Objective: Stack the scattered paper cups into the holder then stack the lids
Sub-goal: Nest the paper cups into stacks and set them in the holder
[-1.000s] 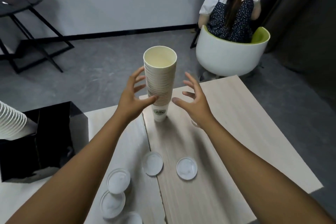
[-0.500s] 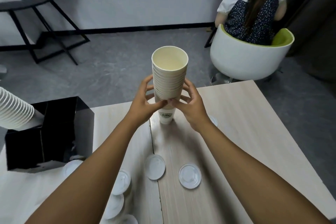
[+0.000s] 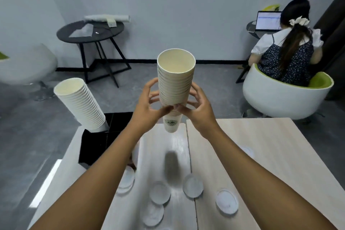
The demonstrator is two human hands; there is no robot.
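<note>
Head view: I have the stack of cups (image 3: 174, 87) held up off the worktop (image 3: 261, 155), both hands wrapped round its lower part. My left hand (image 3: 149, 106) curls in from the left side, my right hand (image 3: 197, 106) from the right, and the thumbs meet at the front of the stack, so both grips are closed on it. The stack's long axis runs close to vertical, open mouth pointing up and tilted a little toward me, the printed bottom cup pointing down; its shadow lies on the boards below. To the left, a second cup stack (image 3: 80, 102) leans out of the black holder (image 3: 99, 145), its axis slanted, mouth pointing up and left. Loose lids (image 3: 226, 204) lie flat on the near worktop, well apart from the held stack. Behind, a person sits in a white chair (image 3: 280, 99).
</note>
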